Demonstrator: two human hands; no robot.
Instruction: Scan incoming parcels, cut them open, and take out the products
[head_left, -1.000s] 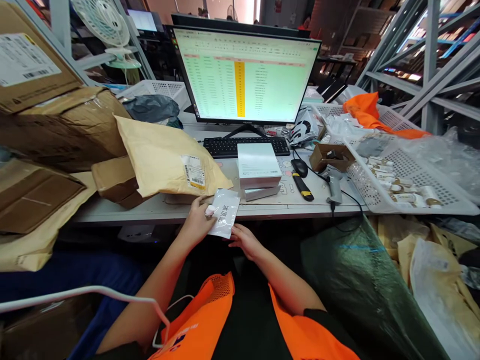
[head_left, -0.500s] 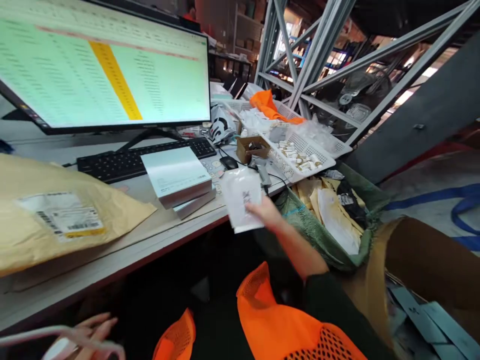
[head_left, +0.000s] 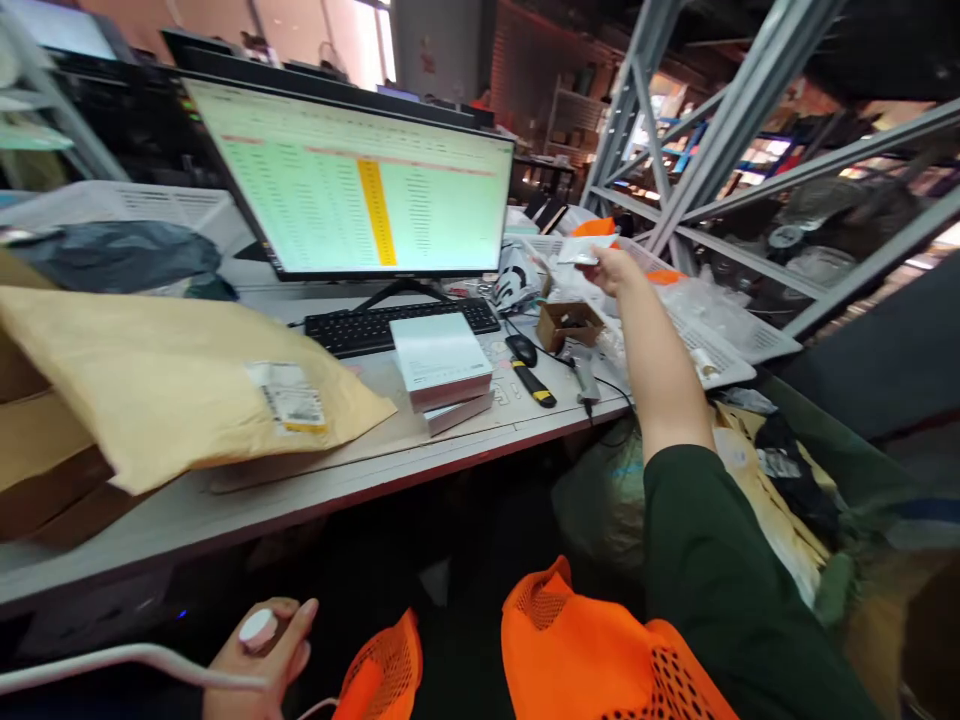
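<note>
And out goes the right hand (head_left: 616, 268), far right at full stretch above the white baskets (head_left: 724, 364), fingers pinching a white packet (head_left: 586, 249) near the orange cloth (head_left: 596, 228)! Down at near left, below the desk (head_left: 169, 515), I see the left hand (head_left: 259, 662) with fingers curled around a small white round piece (head_left: 257, 630), while two stacked boxes (head_left: 441, 355) sit between the hands.

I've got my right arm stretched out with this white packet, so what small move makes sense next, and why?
Probably lower the right hand and set the white packet down: it appears just above plastic bags, and the left hand is occupied, holding a small white-topped item.
</note>
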